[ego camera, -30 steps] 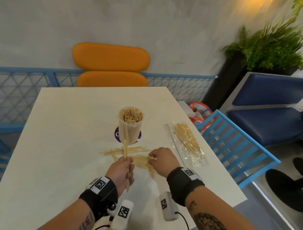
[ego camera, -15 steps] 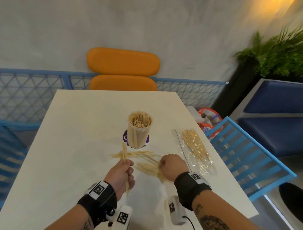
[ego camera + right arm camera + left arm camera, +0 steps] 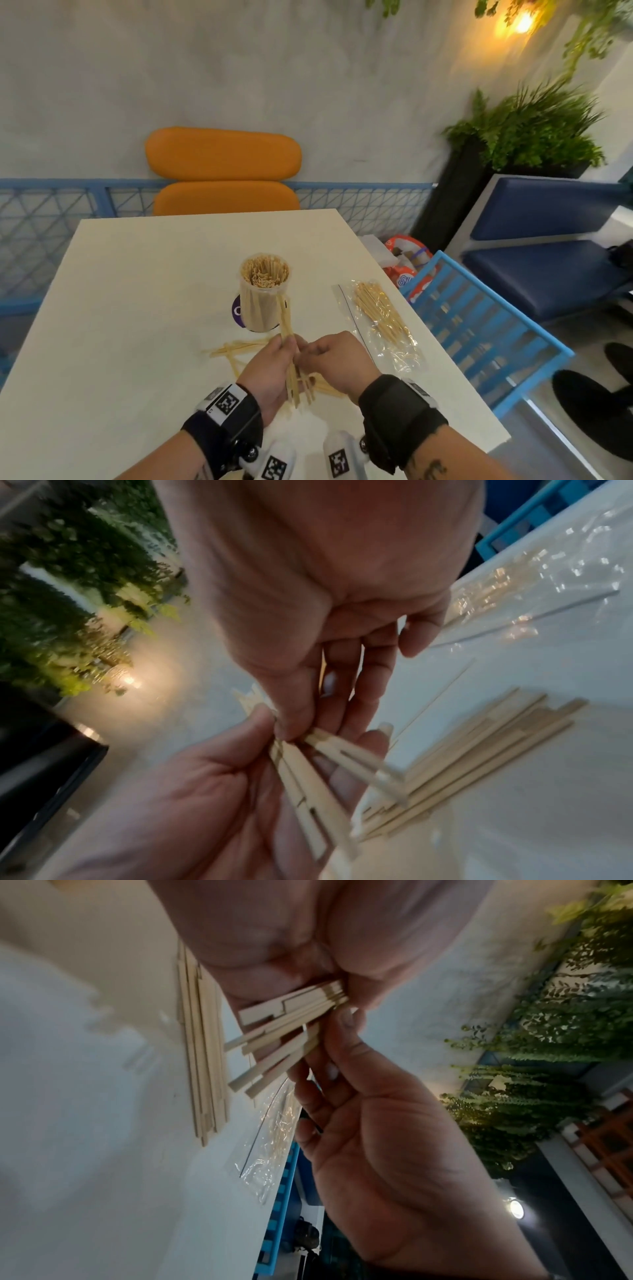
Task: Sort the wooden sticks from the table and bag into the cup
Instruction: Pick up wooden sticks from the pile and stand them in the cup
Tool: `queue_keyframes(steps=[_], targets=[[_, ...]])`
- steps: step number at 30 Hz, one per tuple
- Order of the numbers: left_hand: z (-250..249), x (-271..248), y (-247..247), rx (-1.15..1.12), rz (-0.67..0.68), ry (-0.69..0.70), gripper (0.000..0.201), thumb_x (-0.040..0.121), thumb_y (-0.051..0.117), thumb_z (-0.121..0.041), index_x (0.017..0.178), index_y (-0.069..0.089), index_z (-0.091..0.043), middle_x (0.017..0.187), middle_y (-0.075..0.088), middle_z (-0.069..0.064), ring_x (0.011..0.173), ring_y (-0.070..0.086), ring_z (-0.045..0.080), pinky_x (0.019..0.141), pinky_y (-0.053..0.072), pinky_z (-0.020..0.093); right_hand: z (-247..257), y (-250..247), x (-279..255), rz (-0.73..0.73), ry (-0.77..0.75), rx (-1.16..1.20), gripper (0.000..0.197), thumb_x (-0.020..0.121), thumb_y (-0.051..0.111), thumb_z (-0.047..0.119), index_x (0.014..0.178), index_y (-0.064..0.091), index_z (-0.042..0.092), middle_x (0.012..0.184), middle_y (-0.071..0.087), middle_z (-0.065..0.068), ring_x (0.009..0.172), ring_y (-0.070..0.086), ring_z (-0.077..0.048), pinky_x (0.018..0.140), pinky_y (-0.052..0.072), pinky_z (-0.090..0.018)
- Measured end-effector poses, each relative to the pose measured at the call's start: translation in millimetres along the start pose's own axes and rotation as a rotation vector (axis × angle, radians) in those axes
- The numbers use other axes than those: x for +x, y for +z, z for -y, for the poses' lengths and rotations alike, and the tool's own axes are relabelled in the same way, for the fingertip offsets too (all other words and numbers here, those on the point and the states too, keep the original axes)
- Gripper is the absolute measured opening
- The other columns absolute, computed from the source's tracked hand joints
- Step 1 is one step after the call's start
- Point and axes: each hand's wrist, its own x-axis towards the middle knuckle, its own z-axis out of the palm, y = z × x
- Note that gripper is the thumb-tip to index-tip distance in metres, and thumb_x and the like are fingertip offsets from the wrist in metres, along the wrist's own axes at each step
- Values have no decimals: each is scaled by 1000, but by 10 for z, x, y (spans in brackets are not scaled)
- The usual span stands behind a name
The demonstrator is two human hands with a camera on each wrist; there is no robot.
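A cream-white rectangular counter [image 3: 120, 308] carries everything. Beyond its far edge stand an orange padded chair [image 3: 222, 171] and a blue lattice railing [image 3: 44, 219]; off its right edge sit a blue slatted chair [image 3: 479, 329] and a dark planter of green ferns [image 3: 520, 137].

Near the right edge lies a clear plastic zip bag [image 3: 380, 322], flat on the counter, with a bundle of thin pale wooden sticks inside it. Toward the middle of the counter a translucent plastic cup [image 3: 262, 301] stands upright on a round purple coaster [image 3: 237, 311], packed with sticks standing on end.

Just nearer than the cup, loose flat wooden sticks [image 3: 236, 347] lie scattered on the counter, some of them under the hands.

The left hand [image 3: 270, 370] has its grip curled round a small bundle of flat wooden sticks [image 3: 291, 346], held above the counter and pointing away toward the cup, their far ends close beside its wall. The right hand [image 3: 337, 359] meets it from the right, its thumb and fingertips [image 3: 291, 723] pinching a few sticks at the same bundle, while its other fingers stay loosely extended.
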Motion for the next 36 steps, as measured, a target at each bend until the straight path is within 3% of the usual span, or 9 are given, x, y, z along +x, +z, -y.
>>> queue_keyframes(steps=[4, 10, 13, 18, 21, 24, 29, 32, 36], targets=[[23, -46, -29, 152, -24, 18, 25, 107, 39, -25, 102, 55, -6, 83, 69, 13, 62, 61, 24, 60, 50, 35, 86, -117, 4, -115, -80, -105, 22, 81, 79, 40, 88, 74, 19, 75, 69, 11, 64, 60, 5, 58, 41, -8], [80, -157, -99, 244, 67, 43, 22, 107, 41, -24, 95, 52, -9, 65, 46, 0, 49, 38, 14, 49, 34, 25, 348, -82, 122, -93, -244, -19, 50, 100, 52, 42, 147, 38, 32, 127, 57, 11, 93, 64, -1, 81, 48, -15], [60, -218, -103, 254, 102, 63, 21, 108, 39, -21, 96, 50, -8, 66, 45, 1, 51, 39, 15, 51, 35, 26, 360, 66, 155, -59, -285, -69, 35, 104, 44, 36, 134, 58, 23, 115, 67, 4, 91, 66, -11, 91, 55, -36], [-37, -239, -148, 177, 49, 86, 21, 107, 38, -19, 92, 50, -9, 63, 42, 2, 49, 36, 14, 50, 35, 28, 292, 180, 84, 68, -318, -7, 38, 106, 40, 38, 141, 53, 27, 129, 62, 9, 113, 62, -7, 98, 50, -27], [-109, -182, -185, 89, -30, 164, 21, 107, 40, -22, 95, 53, -11, 65, 42, 3, 52, 39, 15, 56, 37, 31, 248, 159, 61, 32, -239, 216, 35, 107, 39, 36, 139, 49, 25, 122, 63, 10, 99, 66, -5, 84, 53, -22], [-212, -166, -162, 2, -106, 287, 29, 108, 38, -27, 88, 55, -14, 72, 53, 8, 63, 58, 21, 64, 48, 38, 212, 186, -50, 217, -126, 261, 36, 108, 35, 36, 128, 53, 13, 101, 64, 6, 77, 62, -4, 70, 50, -20], [-303, -204, -24, 143, -203, 395, 31, 109, 33, -31, 102, 57, -13, 94, 72, -3, 56, 63, 13, 45, 47, 25, 150, 250, -114, 322, -88, 341, 37, 108, 36, 37, 126, 52, 9, 104, 61, -3, 80, 64, -9, 72, 54, -28], [-279, -138, 9, 237, -152, 404, 27, 108, 33, -35, 106, 57, -22, 99, 74, -6, 54, 55, 23, 48, 44, 33, 164, 294, -119, 317, -77, 365, 28, 109, 35, 31, 103, 50, 8, 83, 51, -1, 61, 51, -7, 57, 42, -23], [-399, -41, 12, 312, -239, 536, 22, 106, 41, -19, 111, 48, -39, 91, 71, -6, 85, 66, 21, 65, 52, 37, 209, 307, -50, 289, -43, 494, 26, 109, 36, 25, 86, 45, 16, 74, 41, 2, 56, 35, -9, 53, 27, -24]])
